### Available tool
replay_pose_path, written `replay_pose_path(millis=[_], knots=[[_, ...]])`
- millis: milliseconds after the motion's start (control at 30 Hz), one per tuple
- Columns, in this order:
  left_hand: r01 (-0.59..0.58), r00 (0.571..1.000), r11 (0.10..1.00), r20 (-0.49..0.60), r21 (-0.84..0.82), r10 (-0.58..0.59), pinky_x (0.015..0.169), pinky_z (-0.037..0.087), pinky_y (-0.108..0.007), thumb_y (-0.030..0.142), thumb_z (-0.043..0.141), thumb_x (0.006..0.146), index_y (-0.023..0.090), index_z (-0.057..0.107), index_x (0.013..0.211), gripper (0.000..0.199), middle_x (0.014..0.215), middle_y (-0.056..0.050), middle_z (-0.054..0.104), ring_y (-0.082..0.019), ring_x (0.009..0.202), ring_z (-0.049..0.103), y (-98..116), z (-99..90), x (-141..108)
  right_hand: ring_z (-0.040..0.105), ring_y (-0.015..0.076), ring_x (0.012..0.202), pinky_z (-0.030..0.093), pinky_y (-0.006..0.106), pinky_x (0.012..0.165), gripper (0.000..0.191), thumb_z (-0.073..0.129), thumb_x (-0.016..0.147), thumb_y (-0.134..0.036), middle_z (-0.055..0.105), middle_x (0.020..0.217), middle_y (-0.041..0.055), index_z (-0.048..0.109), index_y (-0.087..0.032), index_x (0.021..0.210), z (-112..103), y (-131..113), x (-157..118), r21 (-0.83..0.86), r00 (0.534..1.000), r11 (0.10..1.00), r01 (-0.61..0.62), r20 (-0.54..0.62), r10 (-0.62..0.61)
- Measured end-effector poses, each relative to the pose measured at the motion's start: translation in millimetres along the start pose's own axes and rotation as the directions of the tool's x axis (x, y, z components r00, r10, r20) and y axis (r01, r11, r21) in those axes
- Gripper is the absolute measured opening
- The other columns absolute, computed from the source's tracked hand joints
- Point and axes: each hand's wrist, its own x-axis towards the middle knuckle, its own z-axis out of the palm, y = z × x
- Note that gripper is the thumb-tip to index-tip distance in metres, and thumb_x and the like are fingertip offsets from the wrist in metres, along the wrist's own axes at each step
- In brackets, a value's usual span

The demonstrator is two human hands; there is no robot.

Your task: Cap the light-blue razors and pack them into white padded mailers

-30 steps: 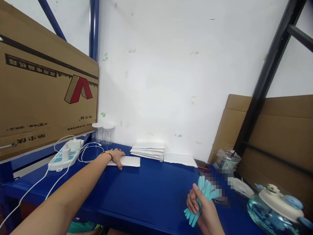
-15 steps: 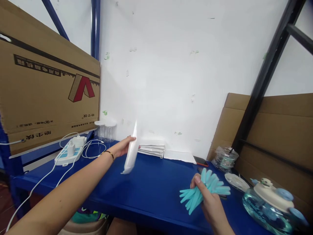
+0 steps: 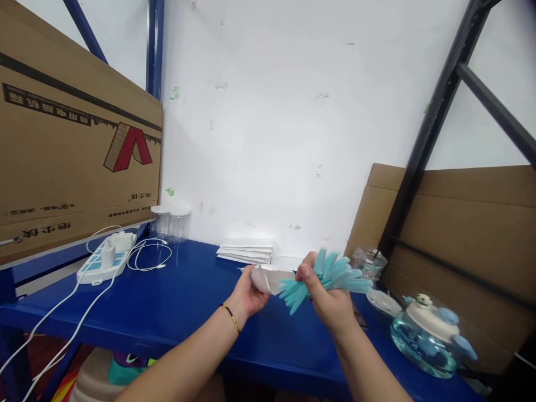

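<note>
My left hand (image 3: pixel 250 296) grips a white padded-looking envelope (image 3: pixel 270 279) over the middle of the blue table, with its near end facing the right hand. In my right hand (image 3: pixel 326 298) is a fanned bunch of flat teal strips (image 3: pixel 341 274), pinched around its middle. The left tips of the strips meet the envelope's right end in this view; whether any of them are inside it I cannot tell. Behind the hands, a stack of similar white envelopes (image 3: pixel 245 251) lies against the wall.
A power strip (image 3: pixel 94 271) with white cables and two clear jars (image 3: pixel 178 226) stand at left, beside a large cardboard box (image 3: pixel 79 162). To the right are a wrapped plastic cup (image 3: pixel 371 263), a white round dish (image 3: pixel 384 303) and a glass teapot (image 3: pixel 422 343).
My left hand has brought the envelope right and tilted it from upright to nearly level. My right hand has moved left and up with the strips, so both hands are now close together.
</note>
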Motion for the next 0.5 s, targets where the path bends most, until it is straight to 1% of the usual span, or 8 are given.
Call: replay_pose_path(millis=[100, 233, 300, 367, 433, 500], knots=[[0.058, 0.998, 0.997, 0.016, -0.051, -0.057, 0.059, 0.055, -0.026, 0.023, 0.05, 0.082, 0.011, 0.057, 0.097, 0.02, 0.071, -0.004, 0.066, -0.016, 0.06, 0.065, -13, 8.2, -12, 0.047, 0.0128, 0.057, 0.037, 0.025, 0.054, 0.027, 0.049, 0.088, -0.039, 0.049, 0.062, -0.0015, 0.054, -0.02, 0.069, 0, -1, 14, -0.05, 0.995, 0.994, 0.092, 0.047, -0.09], [0.102, 0.994, 0.986, -0.015, -0.131, -0.105, 0.058, 0.055, -0.026, 0.023, 0.052, 0.083, 0.012, 0.058, 0.095, 0.018, 0.07, -0.004, 0.066, -0.017, 0.06, 0.066, -23, 18.6, -26, 0.047, 0.0134, 0.06, 0.038, 0.027, 0.055, 0.029, 0.047, 0.089, -0.04, 0.048, 0.068, -0.0001, 0.053, -0.02, 0.069, 6, 2, 25, -0.045, 0.968, 0.975, 0.22, 0.137, -0.212], [0.114, 0.992, 0.978, -0.028, -0.173, -0.121, 0.057, 0.055, -0.027, 0.025, 0.053, 0.083, 0.013, 0.058, 0.097, 0.019, 0.07, -0.004, 0.066, -0.018, 0.061, 0.066, -27, 20.2, -27, 0.048, 0.0139, 0.061, 0.039, 0.028, 0.056, 0.029, 0.046, 0.09, -0.04, 0.048, 0.069, 0.0003, 0.053, -0.021, 0.069, 9, 1, 29, -0.05, 0.96, 0.97, 0.238, 0.164, -0.227], [0.129, 0.99, 0.973, -0.031, -0.194, -0.137, 0.056, 0.055, -0.028, 0.026, 0.052, 0.084, 0.013, 0.058, 0.098, 0.02, 0.072, -0.005, 0.066, -0.019, 0.062, 0.066, -28, 19.5, -27, 0.048, 0.0139, 0.061, 0.039, 0.028, 0.056, 0.029, 0.045, 0.091, -0.04, 0.048, 0.068, 0.0, 0.053, -0.021, 0.069, 11, -2, 33, -0.038, 0.958, 0.969, 0.243, 0.163, -0.234], [0.158, 0.986, 0.965, -0.021, -0.209, -0.166, 0.054, 0.055, -0.027, 0.026, 0.05, 0.085, 0.014, 0.058, 0.1, 0.021, 0.074, -0.006, 0.066, -0.02, 0.065, 0.066, -29, 17.7, -28, 0.048, 0.0139, 0.062, 0.04, 0.028, 0.056, 0.029, 0.044, 0.091, -0.039, 0.049, 0.068, -0.0001, 0.053, -0.021, 0.07, 11, -4, 37, -0.022, 0.952, 0.963, 0.268, 0.155, -0.262], [0.193, 0.98, 0.955, -0.005, -0.226, -0.2, 0.052, 0.054, -0.026, 0.027, 0.05, 0.085, 0.013, 0.057, 0.102, 0.023, 0.076, -0.007, 0.066, -0.02, 0.066, 0.066, -30, 15.5, -29, 0.049, 0.0136, 0.061, 0.041, 0.028, 0.055, 0.029, 0.045, 0.091, -0.039, 0.05, 0.069, 0.0, 0.055, -0.021, 0.07, 12, -6, 40, -0.022, 0.941, 0.954, 0.301, 0.172, -0.293]])
